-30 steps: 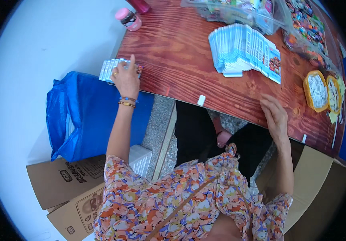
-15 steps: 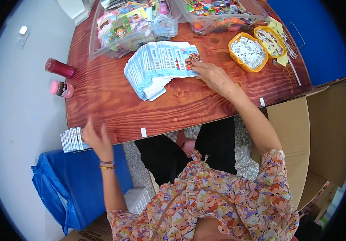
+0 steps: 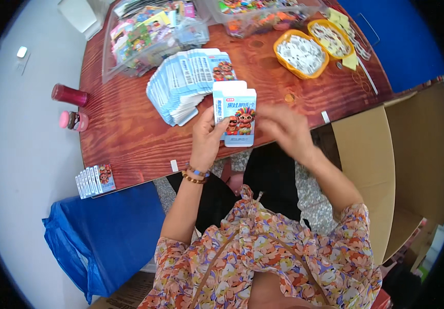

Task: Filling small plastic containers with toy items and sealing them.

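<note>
My left hand (image 3: 208, 138) grips a light blue carton (image 3: 239, 135) upright over the near table edge, thumb across its front. Cartoon figures are printed on the carton, and a pale flap sticks up at its top. Just right of the carton is my right hand (image 3: 288, 131), blurred by motion, its fingers apart and apparently holding nothing. Beyond my hands lies a fanned stack of flattened blue cartons (image 3: 175, 85). A short row of boxes (image 3: 96, 180) with the same print stands at the table's near left corner.
Clear plastic bins of colourful packets (image 3: 155, 38) and small trinkets (image 3: 263, 20) stand at the back. Yellow baskets (image 3: 302, 54) of small white pieces sit at the right. A red jar (image 3: 70, 96) and a pink-lidded jar (image 3: 75, 121) are left. A large cardboard box (image 3: 369, 175) adjoins the right side.
My left hand has moved from the row of boxes to the middle and now holds a carton. My right hand has left the fanned stack and come nearer my body.
</note>
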{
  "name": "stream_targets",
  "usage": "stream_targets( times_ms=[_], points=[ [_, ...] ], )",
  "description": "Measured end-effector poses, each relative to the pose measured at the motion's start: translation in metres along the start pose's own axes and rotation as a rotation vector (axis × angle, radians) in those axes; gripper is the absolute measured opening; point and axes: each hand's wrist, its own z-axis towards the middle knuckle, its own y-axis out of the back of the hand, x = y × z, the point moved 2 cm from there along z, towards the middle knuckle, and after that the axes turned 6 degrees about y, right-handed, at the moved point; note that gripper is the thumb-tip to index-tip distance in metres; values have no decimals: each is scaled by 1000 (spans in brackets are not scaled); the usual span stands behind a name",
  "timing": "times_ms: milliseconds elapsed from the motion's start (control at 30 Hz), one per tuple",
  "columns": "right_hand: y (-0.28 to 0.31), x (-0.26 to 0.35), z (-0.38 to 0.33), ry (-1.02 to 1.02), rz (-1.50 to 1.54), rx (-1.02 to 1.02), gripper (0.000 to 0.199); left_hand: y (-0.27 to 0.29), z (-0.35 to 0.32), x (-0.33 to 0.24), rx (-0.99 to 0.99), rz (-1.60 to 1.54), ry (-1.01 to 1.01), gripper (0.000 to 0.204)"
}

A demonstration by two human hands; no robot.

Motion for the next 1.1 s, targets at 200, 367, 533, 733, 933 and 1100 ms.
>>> stream_targets(
  times_ms=[200, 367, 533, 733, 933, 1100],
  points=[
    [6, -30, 31, -429, 572, 221, 17, -31, -19, -11, 2, 341, -131, 66],
    [3, -13, 29, -425, 490, 102, 20, -54, -31, -23, -281, 1177, -470, 100],
    [0, -16, 27, -399, 501, 105, 24, -48, -29, -19, -257, 1046, -408, 90],
    [-7, 4, 8, -338, 301, -212, 21, -41, -25, -24, -357, 881, -297, 74],
    [-35, -11, -13, -312, 462, -264, 36, -47, -22, -10, -363, 807, -254, 66],
    [-12, -22, -9, -312, 700, -78, 39, -34, -30, -15, -100, 278, -101, 64]
  ],
)
